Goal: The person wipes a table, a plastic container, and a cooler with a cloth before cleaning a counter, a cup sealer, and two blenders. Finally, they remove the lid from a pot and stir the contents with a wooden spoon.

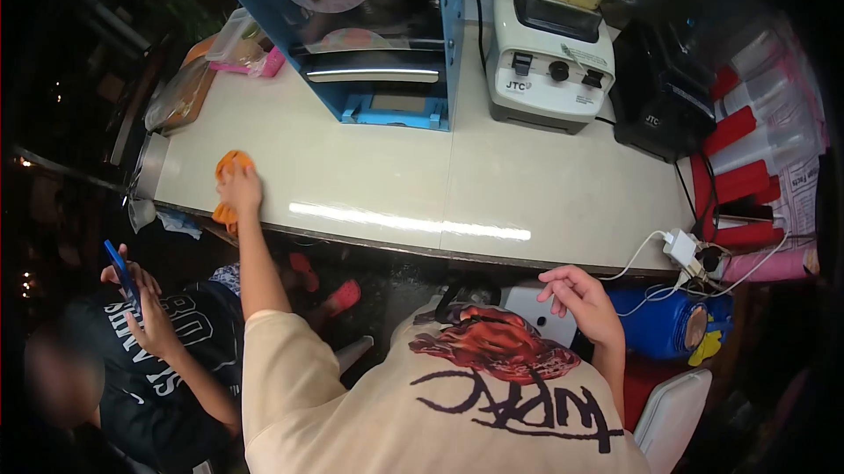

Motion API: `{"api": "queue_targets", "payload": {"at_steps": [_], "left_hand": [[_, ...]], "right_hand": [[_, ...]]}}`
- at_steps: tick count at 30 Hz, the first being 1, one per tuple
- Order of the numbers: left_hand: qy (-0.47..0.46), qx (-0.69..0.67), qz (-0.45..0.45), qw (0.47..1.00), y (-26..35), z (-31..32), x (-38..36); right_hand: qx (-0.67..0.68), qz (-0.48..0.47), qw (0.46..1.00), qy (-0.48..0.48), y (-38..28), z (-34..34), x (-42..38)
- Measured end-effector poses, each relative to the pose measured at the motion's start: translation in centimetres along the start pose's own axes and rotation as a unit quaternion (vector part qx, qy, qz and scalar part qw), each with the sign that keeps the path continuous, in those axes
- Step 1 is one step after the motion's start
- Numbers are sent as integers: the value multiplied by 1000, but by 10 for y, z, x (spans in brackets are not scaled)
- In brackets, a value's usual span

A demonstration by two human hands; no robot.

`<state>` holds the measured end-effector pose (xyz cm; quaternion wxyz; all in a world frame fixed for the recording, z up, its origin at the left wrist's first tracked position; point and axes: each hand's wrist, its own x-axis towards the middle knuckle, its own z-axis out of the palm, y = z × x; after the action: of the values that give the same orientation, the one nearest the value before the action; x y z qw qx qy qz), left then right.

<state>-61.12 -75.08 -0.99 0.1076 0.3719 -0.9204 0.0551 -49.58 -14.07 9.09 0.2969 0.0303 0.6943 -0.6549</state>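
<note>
My left hand presses an orange cloth onto the left end of the pale countertop, close to its front edge. Its fingers are closed over the bunched fabric, and parts of the cloth stick out on both sides. My right hand hovers in front of the counter's edge, near my body. Nothing shows in it; the fingers are loosely bent and apart.
A blue cup-sealing machine stands at the back, beside a white JTC blender and a black one. Cup stacks, plugs and cables crowd the right end. At left, a person holds a blue phone.
</note>
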Motion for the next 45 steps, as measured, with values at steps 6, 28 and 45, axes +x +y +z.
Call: {"api": "queue_targets", "payload": {"at_steps": [6, 28, 45], "left_hand": [[-5, -173, 327, 929, 200, -47, -190], [-466, -439, 614, 462, 470, -126, -362], [-89, -366, 855, 357, 464, -241, -373]], "right_hand": [[22, 13, 1000, 18, 4, 0, -12], [146, -16, 930, 336, 100, 22, -144], [64, -88, 924, 365, 84, -5, -124]]}}
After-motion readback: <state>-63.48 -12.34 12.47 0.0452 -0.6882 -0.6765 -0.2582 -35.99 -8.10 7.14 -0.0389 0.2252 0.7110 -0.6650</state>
